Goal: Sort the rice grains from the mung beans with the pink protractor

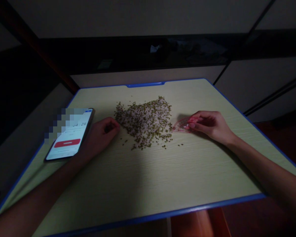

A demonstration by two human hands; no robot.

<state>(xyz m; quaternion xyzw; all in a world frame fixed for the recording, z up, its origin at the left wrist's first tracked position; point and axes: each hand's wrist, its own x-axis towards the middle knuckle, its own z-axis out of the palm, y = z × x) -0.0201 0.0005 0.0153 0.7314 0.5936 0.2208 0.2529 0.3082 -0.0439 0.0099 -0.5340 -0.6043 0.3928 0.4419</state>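
A loose, spread-out pile of small green beans mixed with pale rice-like grains lies on the middle of the table. At the pile's left edge is my left hand, its fingers curled together; whatever they may pinch is hidden. To the right of the pile, my right hand grips a clear, fan-shaped plastic piece with red edging between thumb and fingers. That piece lies low over the tabletop, its left tip close to the beans, and a few pale grains show by the thumb.
A phone with a lit timer screen lies left of my left hand. The light wooden table has a blue rim, with a blue handle-like strip at its far side. Pale cabinet panels stand behind.
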